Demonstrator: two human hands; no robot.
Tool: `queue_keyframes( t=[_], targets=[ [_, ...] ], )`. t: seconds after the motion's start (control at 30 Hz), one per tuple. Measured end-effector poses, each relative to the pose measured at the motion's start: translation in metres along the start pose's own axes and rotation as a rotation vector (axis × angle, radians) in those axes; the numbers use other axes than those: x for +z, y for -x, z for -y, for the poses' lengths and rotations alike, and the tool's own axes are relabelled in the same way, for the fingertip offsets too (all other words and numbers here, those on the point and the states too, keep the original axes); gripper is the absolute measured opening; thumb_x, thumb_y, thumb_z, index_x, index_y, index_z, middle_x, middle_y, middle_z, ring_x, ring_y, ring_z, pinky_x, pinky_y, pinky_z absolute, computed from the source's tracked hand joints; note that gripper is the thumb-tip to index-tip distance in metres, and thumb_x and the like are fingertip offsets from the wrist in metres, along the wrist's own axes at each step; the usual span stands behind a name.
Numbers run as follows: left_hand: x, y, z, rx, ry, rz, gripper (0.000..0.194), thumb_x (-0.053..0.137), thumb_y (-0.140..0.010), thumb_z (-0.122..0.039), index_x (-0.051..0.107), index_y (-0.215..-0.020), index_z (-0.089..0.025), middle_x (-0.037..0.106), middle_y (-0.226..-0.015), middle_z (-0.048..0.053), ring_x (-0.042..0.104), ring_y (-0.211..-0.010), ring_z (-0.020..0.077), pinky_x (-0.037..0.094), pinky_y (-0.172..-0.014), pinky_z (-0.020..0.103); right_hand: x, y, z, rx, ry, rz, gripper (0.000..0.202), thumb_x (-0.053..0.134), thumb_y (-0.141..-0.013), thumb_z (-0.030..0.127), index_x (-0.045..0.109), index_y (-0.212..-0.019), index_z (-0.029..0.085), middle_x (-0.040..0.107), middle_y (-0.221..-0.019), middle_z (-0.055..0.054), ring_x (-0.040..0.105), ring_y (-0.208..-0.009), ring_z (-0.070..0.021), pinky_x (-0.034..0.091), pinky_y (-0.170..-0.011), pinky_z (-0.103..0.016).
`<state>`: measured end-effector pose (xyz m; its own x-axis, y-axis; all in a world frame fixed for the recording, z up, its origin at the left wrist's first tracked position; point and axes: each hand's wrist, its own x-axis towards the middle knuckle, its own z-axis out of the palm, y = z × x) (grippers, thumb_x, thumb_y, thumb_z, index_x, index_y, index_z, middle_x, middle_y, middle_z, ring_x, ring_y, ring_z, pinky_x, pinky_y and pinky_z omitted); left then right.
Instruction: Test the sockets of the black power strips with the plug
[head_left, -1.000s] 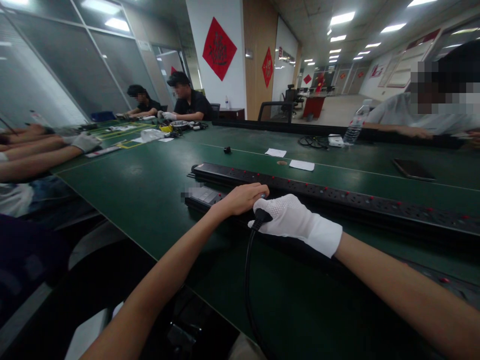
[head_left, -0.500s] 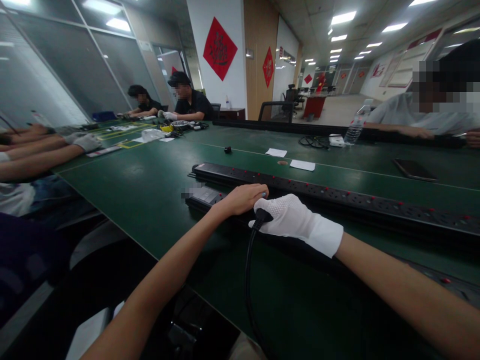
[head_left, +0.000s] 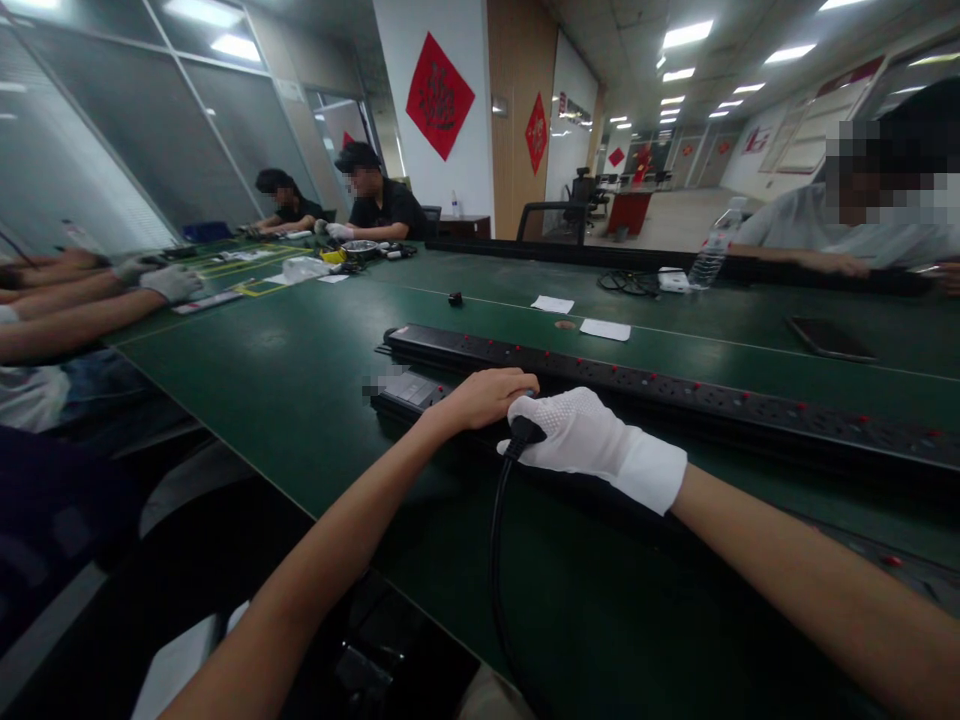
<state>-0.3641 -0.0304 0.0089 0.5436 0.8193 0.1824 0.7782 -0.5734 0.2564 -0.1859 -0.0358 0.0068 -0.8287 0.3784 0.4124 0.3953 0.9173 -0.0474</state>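
Observation:
My right hand (head_left: 574, 435), in a white dotted glove, is closed around a black power plug (head_left: 526, 432). From the plug a thick black cable (head_left: 495, 560) hangs down over the table's near edge. My bare left hand (head_left: 491, 395) lies across the near black power strip (head_left: 405, 392), its fingers curled over the far side. Both hands are side by side on this strip and cover much of it. Where the plug's front meets the strip is hidden by the glove. Just behind runs a second long power strip (head_left: 652, 385) with red switches.
On the green table (head_left: 285, 400) lie two white papers (head_left: 604, 330), a small black part (head_left: 455, 299), a phone (head_left: 831, 338) and coiled cable (head_left: 628, 284). A bottle (head_left: 716, 245) stands before a person at right. A co-worker's gloved hand (head_left: 172, 284) is at left.
My left fingertips have shifted very slightly to the right. My right hand and the plug stay in place. At left, a co-worker's gloved hands have moved a little.

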Motion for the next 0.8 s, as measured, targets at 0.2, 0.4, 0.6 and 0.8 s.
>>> queue_keyframes(
  t=[0.2, 0.4, 0.6, 0.8],
  targets=[
    [-0.0005, -0.0001, 0.0007, 0.0, -0.006, 0.015, 0.019, 0.038, -0.087, -0.031, 0.053, -0.094, -0.023, 0.056, -0.095, 0.001, 0.054, -0.084, 0.0159, 0.039, -0.072, 0.027, 0.0002, 0.0003, 0.0, -0.005, -0.002, -0.015, 0.03, 0.049, -0.079, 0.048, 0.058, -0.082, 0.02, 0.062, -0.07, -0.001, 0.055, -0.063, -0.0128, 0.034, -0.057, -0.024],
    [-0.001, 0.0001, 0.0, -0.008, -0.011, 0.018, 0.02, 0.035, -0.088, -0.031, 0.053, -0.092, -0.023, 0.055, -0.093, 0.001, 0.053, -0.082, 0.0153, 0.038, -0.072, 0.026, 0.0018, 0.001, -0.0012, -0.021, 0.012, -0.024, 0.03, 0.048, -0.08, 0.047, 0.057, -0.082, 0.019, 0.061, -0.068, -0.001, 0.054, -0.061, -0.012, 0.033, -0.056, -0.024],
    [-0.0003, 0.0, -0.0001, -0.035, -0.026, -0.007, 0.021, 0.032, -0.087, -0.028, 0.052, -0.087, -0.022, 0.055, -0.088, 0.002, 0.052, -0.079, 0.0157, 0.038, -0.069, 0.027, 0.0019, 0.0005, -0.0024, -0.031, 0.007, -0.02, 0.029, 0.048, -0.08, 0.047, 0.057, -0.082, 0.019, 0.061, -0.069, 0.0, 0.053, -0.061, -0.0117, 0.034, -0.056, -0.024],
    [0.0008, 0.0002, 0.0008, -0.076, -0.039, -0.036, 0.019, 0.035, -0.085, -0.028, 0.051, -0.08, -0.02, 0.054, -0.081, 0.001, 0.05, -0.073, 0.0157, 0.036, -0.064, 0.026, 0.0005, 0.0005, -0.0016, -0.026, 0.002, 0.01, 0.029, 0.048, -0.08, 0.047, 0.057, -0.084, 0.019, 0.061, -0.07, 0.0, 0.055, -0.062, -0.0122, 0.034, -0.057, -0.024]
  ],
)
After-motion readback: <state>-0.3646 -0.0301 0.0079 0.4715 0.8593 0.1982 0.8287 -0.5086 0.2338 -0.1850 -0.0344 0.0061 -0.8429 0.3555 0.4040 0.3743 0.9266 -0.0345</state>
